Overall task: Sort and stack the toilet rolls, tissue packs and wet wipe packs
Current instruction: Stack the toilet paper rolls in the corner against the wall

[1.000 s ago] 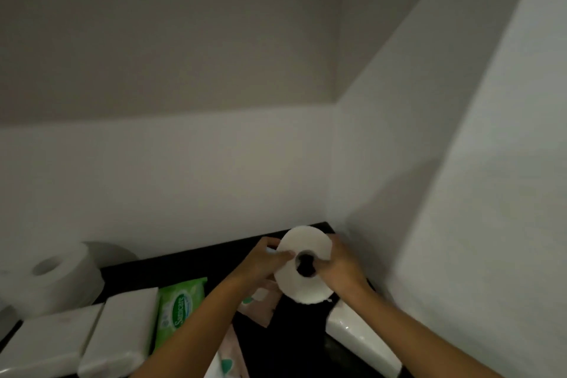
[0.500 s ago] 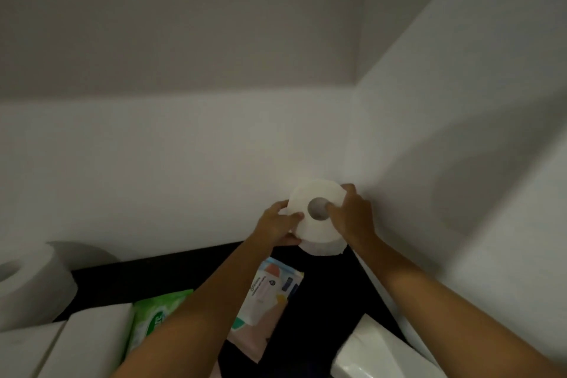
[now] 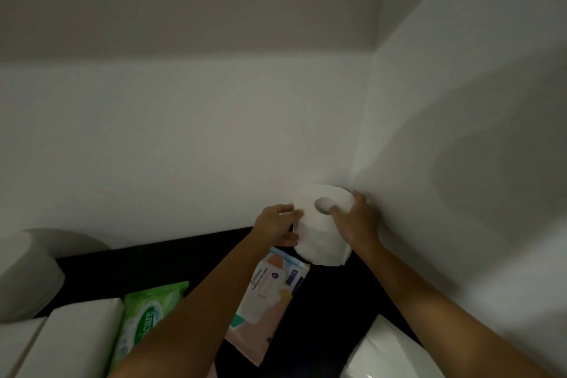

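Both hands, left hand point(image 3: 276, 225) and right hand point(image 3: 356, 221), keep a closed grip on one toilet roll point(image 3: 322, 230) in the wall corner, above the dark surface point(image 3: 171, 264) and a pink wipes pack point(image 3: 270, 294).

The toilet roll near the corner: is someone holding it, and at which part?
Yes. Both hands hold the toilet roll: the left hand grips its left side, and the right hand its right side, with fingers at the core hole.
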The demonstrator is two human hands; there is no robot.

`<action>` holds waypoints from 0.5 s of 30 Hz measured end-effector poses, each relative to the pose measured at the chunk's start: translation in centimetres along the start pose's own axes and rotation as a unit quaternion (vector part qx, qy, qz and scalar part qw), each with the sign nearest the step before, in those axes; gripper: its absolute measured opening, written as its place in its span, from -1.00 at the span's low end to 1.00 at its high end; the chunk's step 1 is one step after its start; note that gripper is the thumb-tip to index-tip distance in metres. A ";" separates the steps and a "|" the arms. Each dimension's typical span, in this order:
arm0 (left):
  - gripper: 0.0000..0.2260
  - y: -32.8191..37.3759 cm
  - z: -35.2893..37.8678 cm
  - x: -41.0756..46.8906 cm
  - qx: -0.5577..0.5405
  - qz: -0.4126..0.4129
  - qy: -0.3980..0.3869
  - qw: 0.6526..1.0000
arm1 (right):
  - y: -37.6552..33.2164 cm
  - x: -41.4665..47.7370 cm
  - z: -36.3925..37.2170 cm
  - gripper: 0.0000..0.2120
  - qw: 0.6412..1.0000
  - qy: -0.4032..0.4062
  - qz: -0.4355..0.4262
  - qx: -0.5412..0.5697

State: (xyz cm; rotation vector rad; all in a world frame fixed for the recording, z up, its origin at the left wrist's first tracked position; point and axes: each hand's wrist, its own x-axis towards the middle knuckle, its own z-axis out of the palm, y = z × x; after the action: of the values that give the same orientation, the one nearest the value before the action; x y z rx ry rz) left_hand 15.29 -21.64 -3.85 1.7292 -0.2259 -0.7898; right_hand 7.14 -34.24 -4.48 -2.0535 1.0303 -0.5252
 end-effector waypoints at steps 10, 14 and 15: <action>-0.65 0.0 -0.4 -4.1 -0.003 0.003 0.004 1.000 | -0.6 -2.6 -1.3 -0.36 0.999 -0.021 -0.002 0.043; -0.65 -0.9 -1.6 -7.8 0.043 0.039 0.012 0.998 | -1.3 -5.3 -3.0 -0.39 0.998 -0.024 -0.031 0.043; -0.65 -1.2 -2.1 -8.9 0.065 0.052 0.009 0.996 | -1.5 -6.1 -3.4 -0.40 0.997 -0.030 -0.042 0.049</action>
State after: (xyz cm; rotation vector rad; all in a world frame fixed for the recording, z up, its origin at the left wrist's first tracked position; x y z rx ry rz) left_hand 9.52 -14.88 -1.24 1.8306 -0.3595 -0.6945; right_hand 2.09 -30.25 -1.31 -2.0193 0.8685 -0.5439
